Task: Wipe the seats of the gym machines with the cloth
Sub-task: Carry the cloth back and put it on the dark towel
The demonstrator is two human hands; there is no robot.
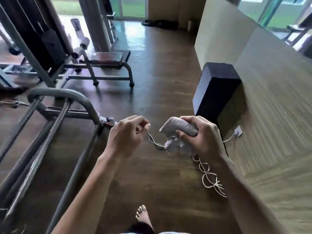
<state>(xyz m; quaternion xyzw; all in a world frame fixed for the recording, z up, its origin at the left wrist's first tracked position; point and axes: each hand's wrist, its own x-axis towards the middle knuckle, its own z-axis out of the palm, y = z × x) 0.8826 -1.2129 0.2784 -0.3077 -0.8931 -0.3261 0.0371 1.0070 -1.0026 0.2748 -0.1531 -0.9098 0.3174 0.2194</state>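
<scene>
Right hand (200, 134) clenches the bunched cloth (179, 132) — carried ready for wiping; left hand (128, 132) pinches a thin cord (154, 141), apparently tidying it.

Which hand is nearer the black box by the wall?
Right. The right hand, gripping the cloth, sits just below the black box; the left hand is further left.

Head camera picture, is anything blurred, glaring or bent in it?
Head view: the metal frame at left is motion-smeared; window glare washes the floor ahead; the wide lens bows the wall; both hands and the cloth stay fairly sharp.
</scene>
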